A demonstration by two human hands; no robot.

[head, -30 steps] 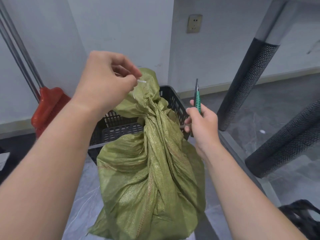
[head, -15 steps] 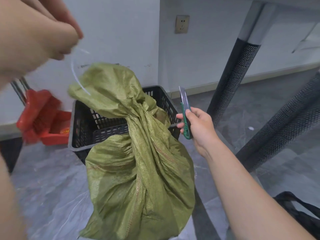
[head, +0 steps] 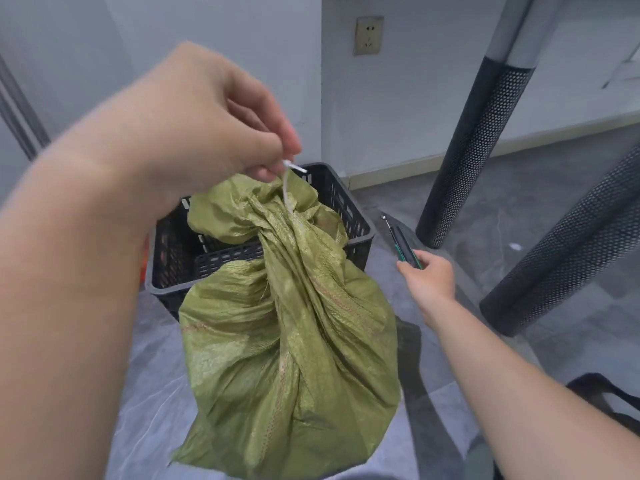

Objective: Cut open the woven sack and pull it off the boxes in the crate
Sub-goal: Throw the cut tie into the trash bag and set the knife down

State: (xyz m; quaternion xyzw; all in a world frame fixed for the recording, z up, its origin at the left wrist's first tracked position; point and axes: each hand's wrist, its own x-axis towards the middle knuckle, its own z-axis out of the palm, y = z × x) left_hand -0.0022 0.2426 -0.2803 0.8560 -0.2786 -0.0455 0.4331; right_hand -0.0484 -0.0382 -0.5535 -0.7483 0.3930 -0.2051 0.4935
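1. Head view: the left hand [head: 207, 112] pinched a white tie [head: 286, 188] between thumb and forefinger, just above the bunched neck of the sack [head: 287, 323]. The tie ran down into the folds.
2. The green sack stood on the grey floor [head: 519, 216], against the near wall of the black crate [head: 360, 237], with its neck over the crate's rim.
3. The right hand [head: 429, 282], right of the sack and apart from it, was curled round a green-and-black cutter [head: 403, 244] whose tip pointed away from the person.
4. Two perforated black legs [head: 478, 150] stood at right, and a socket [head: 368, 35] sat on the wall [head: 415, 98] behind.
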